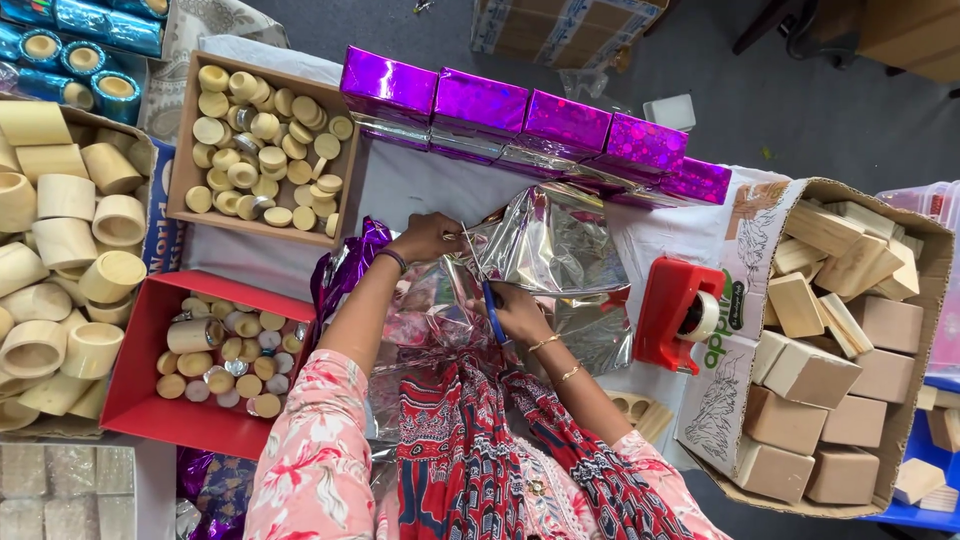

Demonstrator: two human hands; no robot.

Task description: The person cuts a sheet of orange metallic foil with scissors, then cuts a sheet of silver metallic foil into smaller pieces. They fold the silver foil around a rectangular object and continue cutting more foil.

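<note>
A white-covered table (420, 185) carries the load: a row of shiny purple wrapped boxes (530, 125) along its far edge, a brown tray of small wooden discs (262, 140) at left, a red tray of wooden pieces (140, 385) nearer, a crumpled silver foil sheet (560, 250) at centre, a red tape dispenser (680, 310) and a cardboard box of wooden blocks (830, 340) at right.

A crumpled sheet of shiny silver foil wrap (545, 250) lies spread on the desk just in front of the row of purple gift boxes (530, 125), its near edge lifted and creased. Blue-handled scissors (490, 300) stand nearly upright against it, blades pointing up into the foil, toward that purple row.
</note>
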